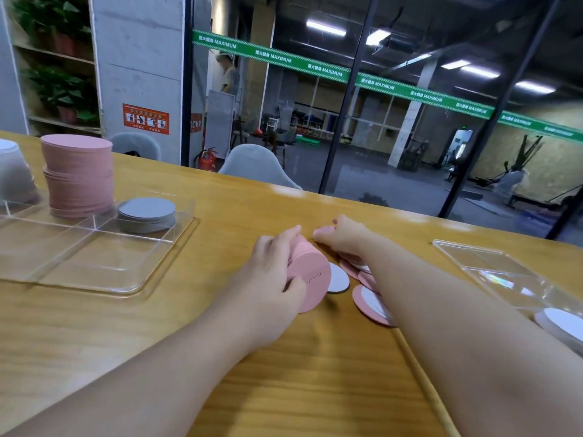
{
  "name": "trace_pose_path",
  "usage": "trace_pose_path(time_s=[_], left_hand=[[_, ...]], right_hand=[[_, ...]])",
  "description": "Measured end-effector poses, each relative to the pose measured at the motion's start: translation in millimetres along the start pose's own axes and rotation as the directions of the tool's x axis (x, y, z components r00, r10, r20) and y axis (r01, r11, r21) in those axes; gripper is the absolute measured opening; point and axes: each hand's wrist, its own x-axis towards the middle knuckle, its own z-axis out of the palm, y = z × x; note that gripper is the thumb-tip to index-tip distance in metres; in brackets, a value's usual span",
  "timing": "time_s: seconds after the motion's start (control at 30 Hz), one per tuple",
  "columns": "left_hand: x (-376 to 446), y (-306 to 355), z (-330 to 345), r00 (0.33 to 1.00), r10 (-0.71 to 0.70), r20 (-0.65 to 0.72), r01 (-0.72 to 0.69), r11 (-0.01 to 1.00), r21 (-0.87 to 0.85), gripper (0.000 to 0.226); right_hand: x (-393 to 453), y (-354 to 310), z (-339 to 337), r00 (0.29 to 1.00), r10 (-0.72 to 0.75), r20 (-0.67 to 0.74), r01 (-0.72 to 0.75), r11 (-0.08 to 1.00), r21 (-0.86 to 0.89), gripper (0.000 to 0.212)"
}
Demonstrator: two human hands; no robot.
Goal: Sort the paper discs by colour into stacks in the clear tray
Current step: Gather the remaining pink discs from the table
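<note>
In the head view, a bundle of round pink paper discs [310, 275] is held on edge above the yellow wooden table [157, 326] by the left hand [271, 272], whose fingers are curled over the top and whose thumb is pressed against the near face. A single pink disc [325, 231] is pinched at the fingertips of the right hand [345, 234], just beside the bundle's far end. Loose pink and white paper discs [367, 294] are spread on the table under the right forearm. To the left, a clear divided plastic tray [104, 263] is seen holding a tall pink stack [79, 176] and, beside it, a low grey stack [146, 214] in the neighbouring compartment. A second clear tray [492, 266] with a white stack [561, 323] lies at the right.
</note>
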Motion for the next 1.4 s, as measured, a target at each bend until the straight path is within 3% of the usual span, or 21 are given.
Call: trace_pose_path(time_s=[0.1,0.2,0.37,0.57,0.83,1.1,1.27,1.4], left_hand=[[0.1,0.2,0.6,1.0,0.01,-0.006,-0.01,1.0,0.029,0.064],[0.1,0.3,1.0,1.0,0.011,-0.011,-0.01,0.999,0.039,0.064],[0.0,0.3,1.2,1.0,0.013,-0.017,-0.012,0.999,0.047,0.064],[-1.1,1.4,0.0,1.0,0.014,-0.01,-0.014,0.999,0.044,0.064],[-0.5,0.7,1.0,1.0,0.015,-0.013,-0.014,0.999,0.037,0.063],[0.4,0.3,0.9,1.0,0.024,-0.016,-0.024,0.999,0.034,0.063],[0.6,-0.6,1.1,0.999,0.031,-0.018,-0.03,0.999,0.041,0.063],[0.8,-1.0,1.7,0.999,0.029,-0.017,-0.028,0.999,0.024,0.064]], right_hand=[[0.7,-1.1,2.6,1.0,-0.015,-0.01,0.016,0.995,0.094,0.049],[0.6,-0.3,4.2,0.995,-0.047,-0.084,0.05,0.998,0.039,0.046],[-2.6,5.2,6.3,0.987,-0.064,-0.147,0.081,0.991,0.11,0.063],[-12.5,14.7,-7.2,0.949,-0.118,-0.293,0.194,0.95,0.243,0.064],[-28.6,41.3,-23.6,0.993,-0.089,-0.074,0.085,0.995,-0.055,0.071],[-35.0,44.7,-21.8,0.998,-0.058,-0.002,0.058,0.994,-0.094,0.077],[-40.0,44.8,-21.8,0.992,-0.069,-0.108,0.078,0.994,0.075,0.071],[-58.6,42.4,-30.7,0.946,-0.156,-0.282,0.214,0.959,0.185,0.068]])
